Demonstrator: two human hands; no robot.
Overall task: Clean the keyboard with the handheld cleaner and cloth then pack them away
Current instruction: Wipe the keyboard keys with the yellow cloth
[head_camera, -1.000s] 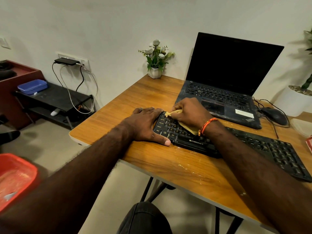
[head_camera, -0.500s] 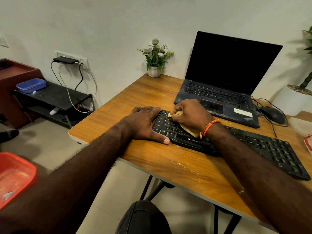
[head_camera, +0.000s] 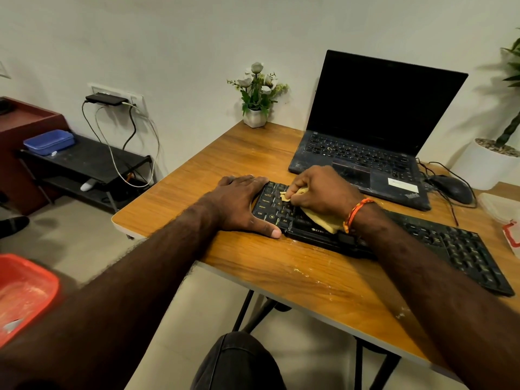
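A black keyboard point(head_camera: 450, 243) lies slanted across the wooden table point(head_camera: 295, 277). My left hand point(head_camera: 242, 204) lies flat against the keyboard's left end, fingers spread, thumb along its front edge. My right hand point(head_camera: 320, 190) is closed on a yellow cloth point(head_camera: 320, 218) and presses it onto the left keys; one corner of the cloth sticks out by my fingertips. No handheld cleaner is in view.
An open laptop point(head_camera: 374, 153) stands behind the keyboard, with a mouse point(head_camera: 453, 190) and cables to its right. A small flower pot point(head_camera: 256, 116) sits at the table's back corner. A clear box point(head_camera: 501, 206) is at the right edge. A red tray point(head_camera: 22, 294) lies left.
My right hand has slid the cloth a little toward me across the left keys. My left hand has stayed on the keyboard's end.
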